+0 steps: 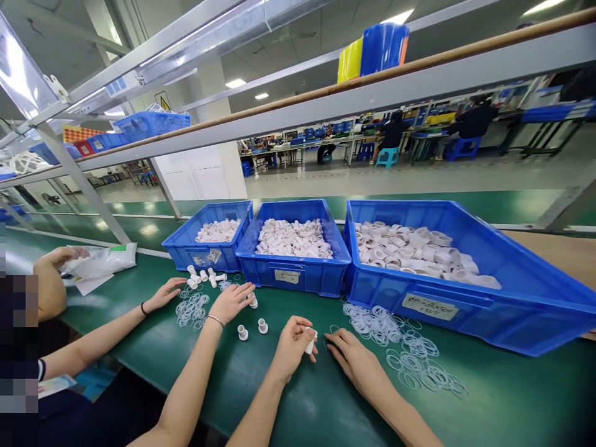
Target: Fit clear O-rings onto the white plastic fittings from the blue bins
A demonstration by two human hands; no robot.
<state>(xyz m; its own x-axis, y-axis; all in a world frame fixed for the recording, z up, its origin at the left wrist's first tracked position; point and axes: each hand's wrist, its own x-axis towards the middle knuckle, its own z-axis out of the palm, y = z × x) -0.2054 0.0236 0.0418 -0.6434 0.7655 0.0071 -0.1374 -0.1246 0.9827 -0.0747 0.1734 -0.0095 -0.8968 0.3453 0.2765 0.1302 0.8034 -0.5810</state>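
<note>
My left hand point(295, 344) is closed around a small white plastic fitting point(311, 341), above the green tabletop. Just right of it, my right hand point(351, 357) pinches a thin clear ring point(331, 335) at its fingertips. Loose clear rings point(379, 323) lie in a pile right of my right hand, spreading along the front of the large blue bin point(465, 292). That bin holds many white plastic rings or short tubes point(414, 248). Two white flanged fittings point(262, 326) stand on the table left of my left hand.
The middle blue bin point(288, 278) and left blue bin point(186, 251) hold small white parts. A co-worker's hands point(230, 302) reach over the table at left, near more rings point(192, 310) and white fittings. Another person's arm rests by a plastic bag point(105, 261). A shelf rail crosses above.
</note>
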